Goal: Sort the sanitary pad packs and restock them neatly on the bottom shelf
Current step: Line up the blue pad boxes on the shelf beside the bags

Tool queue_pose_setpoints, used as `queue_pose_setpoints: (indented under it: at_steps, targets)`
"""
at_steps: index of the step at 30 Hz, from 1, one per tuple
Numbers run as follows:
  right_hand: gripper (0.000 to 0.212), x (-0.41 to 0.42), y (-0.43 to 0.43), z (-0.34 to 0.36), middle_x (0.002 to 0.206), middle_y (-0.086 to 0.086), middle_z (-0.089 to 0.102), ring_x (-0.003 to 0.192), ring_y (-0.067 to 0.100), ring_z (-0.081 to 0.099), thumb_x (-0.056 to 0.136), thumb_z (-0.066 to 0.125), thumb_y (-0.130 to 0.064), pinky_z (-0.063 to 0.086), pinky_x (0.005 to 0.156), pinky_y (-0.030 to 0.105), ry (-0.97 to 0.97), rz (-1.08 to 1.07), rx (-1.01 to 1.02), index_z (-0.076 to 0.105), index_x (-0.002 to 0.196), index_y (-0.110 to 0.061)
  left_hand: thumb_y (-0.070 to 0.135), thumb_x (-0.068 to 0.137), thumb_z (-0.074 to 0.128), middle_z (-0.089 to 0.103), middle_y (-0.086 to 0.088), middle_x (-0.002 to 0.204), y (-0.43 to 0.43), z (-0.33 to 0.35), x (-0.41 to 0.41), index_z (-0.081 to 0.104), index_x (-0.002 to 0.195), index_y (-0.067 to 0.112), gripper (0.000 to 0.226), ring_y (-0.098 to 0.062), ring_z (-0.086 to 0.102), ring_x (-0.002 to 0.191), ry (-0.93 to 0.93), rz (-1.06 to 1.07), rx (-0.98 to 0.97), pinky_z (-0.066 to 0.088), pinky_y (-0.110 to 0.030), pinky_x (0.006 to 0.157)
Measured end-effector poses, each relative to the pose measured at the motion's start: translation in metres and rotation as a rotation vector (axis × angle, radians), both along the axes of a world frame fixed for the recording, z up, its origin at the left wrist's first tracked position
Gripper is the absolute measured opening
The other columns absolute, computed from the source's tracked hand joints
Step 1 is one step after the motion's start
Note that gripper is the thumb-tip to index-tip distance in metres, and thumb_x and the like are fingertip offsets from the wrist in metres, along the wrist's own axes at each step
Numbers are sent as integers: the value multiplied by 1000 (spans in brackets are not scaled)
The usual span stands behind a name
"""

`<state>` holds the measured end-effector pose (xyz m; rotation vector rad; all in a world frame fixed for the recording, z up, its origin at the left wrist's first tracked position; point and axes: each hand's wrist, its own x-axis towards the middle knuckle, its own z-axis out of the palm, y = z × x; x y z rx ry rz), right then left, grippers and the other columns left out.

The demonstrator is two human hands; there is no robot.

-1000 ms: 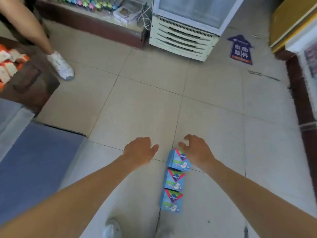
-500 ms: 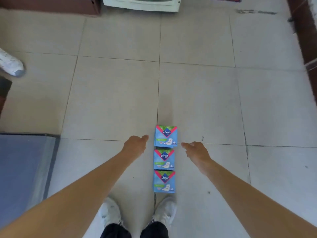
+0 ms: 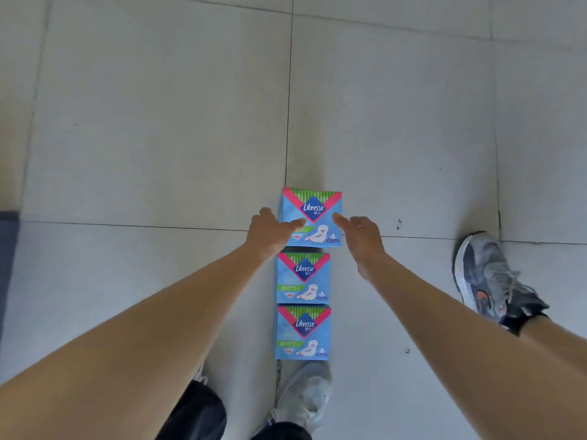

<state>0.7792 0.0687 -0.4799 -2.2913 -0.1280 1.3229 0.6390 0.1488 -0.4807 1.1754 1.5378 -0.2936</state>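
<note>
Three blue sanitary pad packs lie in a column on the tiled floor. The far pack (image 3: 313, 204) sits slightly right of the middle pack (image 3: 303, 277) and the near pack (image 3: 303, 333). My left hand (image 3: 270, 231) is at the far pack's left edge, with its fingers reaching over the front. At the right edge is my right hand (image 3: 359, 236), fingers extended toward the pack. Neither hand plainly grips it. No shelf is in view.
My white shoe (image 3: 305, 395) stands just below the near pack. Another person's grey sneaker (image 3: 489, 277) is on the floor at the right. A blue mat edge (image 3: 8, 265) shows at the far left.
The camera has tilted further down and closer. Both hands have moved inward from beside the packs to the far pack's two edges. A grey sneaker has come into view on the right.
</note>
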Motion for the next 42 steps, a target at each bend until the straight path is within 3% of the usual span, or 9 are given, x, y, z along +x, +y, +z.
queue_pose_setpoints:
  at_steps: [5, 14, 20, 22, 25, 28, 34, 39, 42]
  targets:
    - [50, -5, 17, -42, 114, 8, 66, 99, 24, 64, 82, 64, -51, 48, 83, 34, 49, -21, 37, 57, 111, -11, 46, 88, 60, 43, -11, 144, -7, -40, -2, 33, 141, 3, 74, -26, 44, 130, -47, -23, 48, 37, -28, 95]
    - [21, -25, 12, -15, 109, 18, 65, 80, 22, 62, 89, 64, -13, 49, 61, 24, 87, -105, 132, 54, 106, -6, 37, 92, 58, 66, -3, 110, -16, -22, -17, 57, 118, 10, 38, -11, 57, 84, -162, -17, 149, 33, -8, 48]
    - [9, -66, 30, 78, 108, 25, 68, 81, 31, 63, 84, 68, -2, 50, 70, 34, 162, 4, 161, 62, 87, -8, 37, 93, 54, 64, -10, 112, -16, 78, -70, 54, 116, 1, 43, -23, 63, 99, -175, 132, 149, 40, -22, 69]
    - [15, -85, 49, 120, 102, 21, 68, 80, 30, 64, 81, 70, 1, 52, 72, 36, 179, 81, 178, 63, 92, -6, 51, 87, 50, 65, -9, 110, -9, 122, -95, 55, 115, 1, 58, -21, 62, 98, -177, 171, 191, 42, -23, 71]
    - [30, -121, 88, 189, 103, 23, 68, 83, 29, 65, 78, 70, 8, 54, 78, 44, 204, 218, 236, 61, 106, 1, 33, 91, 58, 65, -9, 111, 10, 186, -137, 57, 116, 3, 39, -23, 61, 101, -133, 281, 288, 40, -20, 72]
    - [27, -168, 130, 257, 90, 14, 70, 70, 21, 66, 77, 70, 9, 55, 65, 32, 223, 354, 329, 63, 99, -4, 25, 91, 61, 62, -9, 112, 32, 251, -182, 56, 118, 8, 33, -23, 59, 102, -86, 446, 365, 47, -30, 82]
    - [25, -274, 189, 370, 91, 13, 72, 75, 28, 69, 74, 77, -1, 55, 70, 35, 268, 618, 434, 65, 93, -10, 18, 90, 60, 60, -4, 108, 56, 351, -277, 57, 113, 11, 24, -18, 57, 90, -32, 725, 527, 41, -18, 60]
    - [29, -375, 225, 431, 92, 14, 71, 69, 21, 68, 75, 73, 6, 56, 57, 25, 314, 825, 537, 64, 102, -3, 22, 91, 59, 63, -2, 104, 66, 405, -364, 58, 109, 13, 20, -17, 59, 85, 22, 897, 673, 40, -20, 57]
    - [29, -440, 243, 451, 91, 13, 70, 77, 26, 66, 75, 72, 9, 55, 68, 32, 343, 934, 609, 63, 100, -4, 22, 92, 59, 61, 0, 108, 69, 429, -418, 55, 116, 16, 25, -15, 59, 92, 47, 1010, 760, 39, -16, 57]
